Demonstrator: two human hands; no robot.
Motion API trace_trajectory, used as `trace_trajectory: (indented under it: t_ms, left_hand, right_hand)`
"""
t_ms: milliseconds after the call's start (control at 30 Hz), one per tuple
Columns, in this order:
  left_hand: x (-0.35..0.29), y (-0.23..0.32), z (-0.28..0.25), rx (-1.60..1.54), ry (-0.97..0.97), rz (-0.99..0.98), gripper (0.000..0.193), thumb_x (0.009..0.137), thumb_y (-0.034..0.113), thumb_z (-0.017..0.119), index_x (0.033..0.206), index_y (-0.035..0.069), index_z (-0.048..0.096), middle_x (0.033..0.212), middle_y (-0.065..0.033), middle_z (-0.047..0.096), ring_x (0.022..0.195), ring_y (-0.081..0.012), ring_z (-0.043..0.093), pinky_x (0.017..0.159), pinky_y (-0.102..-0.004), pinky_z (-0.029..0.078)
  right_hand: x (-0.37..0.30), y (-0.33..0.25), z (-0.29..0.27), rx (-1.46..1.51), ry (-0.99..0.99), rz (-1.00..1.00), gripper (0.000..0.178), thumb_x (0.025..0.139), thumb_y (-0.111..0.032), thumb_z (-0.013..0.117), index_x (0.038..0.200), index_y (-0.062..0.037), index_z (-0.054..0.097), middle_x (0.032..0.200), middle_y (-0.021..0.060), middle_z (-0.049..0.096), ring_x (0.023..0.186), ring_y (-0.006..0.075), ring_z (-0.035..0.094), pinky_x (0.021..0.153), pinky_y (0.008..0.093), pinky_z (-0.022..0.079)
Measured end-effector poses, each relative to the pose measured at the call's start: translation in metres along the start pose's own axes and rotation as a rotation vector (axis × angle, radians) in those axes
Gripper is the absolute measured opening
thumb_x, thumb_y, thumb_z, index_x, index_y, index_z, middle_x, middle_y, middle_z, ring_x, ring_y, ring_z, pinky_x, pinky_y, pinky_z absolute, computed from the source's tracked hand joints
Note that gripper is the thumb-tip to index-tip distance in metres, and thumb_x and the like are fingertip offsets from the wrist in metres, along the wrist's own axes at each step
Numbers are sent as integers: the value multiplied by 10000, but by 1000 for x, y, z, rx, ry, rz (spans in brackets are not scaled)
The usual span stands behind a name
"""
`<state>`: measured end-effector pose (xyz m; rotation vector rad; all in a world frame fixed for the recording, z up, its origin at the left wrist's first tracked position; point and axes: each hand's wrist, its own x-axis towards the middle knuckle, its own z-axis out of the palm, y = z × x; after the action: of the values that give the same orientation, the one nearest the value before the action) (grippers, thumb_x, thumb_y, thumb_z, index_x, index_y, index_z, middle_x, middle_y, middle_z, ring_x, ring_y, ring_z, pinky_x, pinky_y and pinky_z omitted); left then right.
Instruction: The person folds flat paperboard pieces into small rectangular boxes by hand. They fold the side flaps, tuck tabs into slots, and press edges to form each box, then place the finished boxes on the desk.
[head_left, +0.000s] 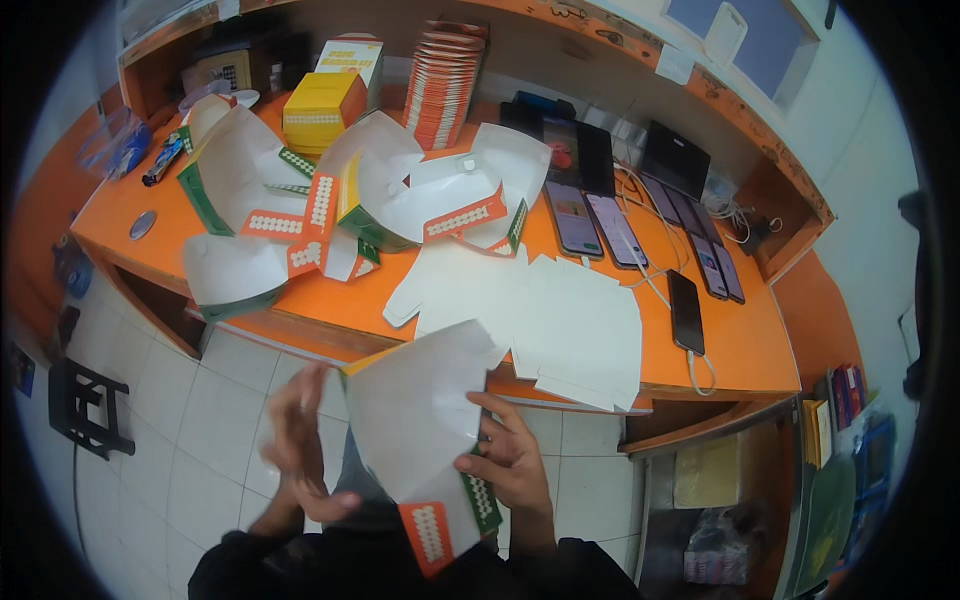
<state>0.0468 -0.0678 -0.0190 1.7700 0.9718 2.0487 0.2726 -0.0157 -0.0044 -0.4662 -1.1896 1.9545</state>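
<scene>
My right hand [515,465] grips a partly folded cardboard food box [420,405] by its right side, thumb on the inner face and fingers against the edge. The box is white inside, with orange and green flaps patterned in white. To its left my left hand [300,445] is held up, blurred by motion, fingers apart and nothing in it. Beyond the hands, flat white box blanks [550,320] lie at the orange desk's [345,335] front edge. Several opened boxes [235,175] of the same kind rest together on the left half.
A tall stack of flat cartons [445,85] and a yellow box [325,105] stand at the back. Several phones [615,230] with white cables cover the right side, one phone [685,312] near the front. A black stool [90,405] stands on the floor at left.
</scene>
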Motion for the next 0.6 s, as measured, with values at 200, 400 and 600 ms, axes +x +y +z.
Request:
trace_trajectory:
  t_ms: [200, 400, 600]
  left_hand:
    - [-67, -13, 4, -702, 169, -579, 1025, 689, 599, 676, 1442, 51, 248, 1393, -189, 377, 1270, -347, 416, 1035, -489, 371]
    - [-86, -4, -43, -760, 402, -742, 926, 650, 519, 769, 1335, 8, 412, 1222, -141, 564, 1107, -278, 570, 921, -382, 478]
    - [-68, -12, -82, -624, 372, -536, 878, 669, 516, 761, 1298, -10, 448, 1193, -127, 581, 1098, -264, 578, 930, -378, 471]
  right_hand:
    - [9, 23, 27, -103, -207, 159, 671, 846, 69, 608, 1419, -38, 276, 1317, 201, 484, 1150, 199, 527, 924, 326, 481]
    - [46, -26, 27, -838, -238, -54, 454, 799, -88, 727, 1220, -44, 564, 1224, 73, 592, 1082, 153, 571, 865, 272, 482]
    - [182, -74, 29, -1271, -29, -635, 435, 765, -205, 746, 1146, -51, 606, 1107, 134, 637, 995, 234, 611, 853, 334, 472]
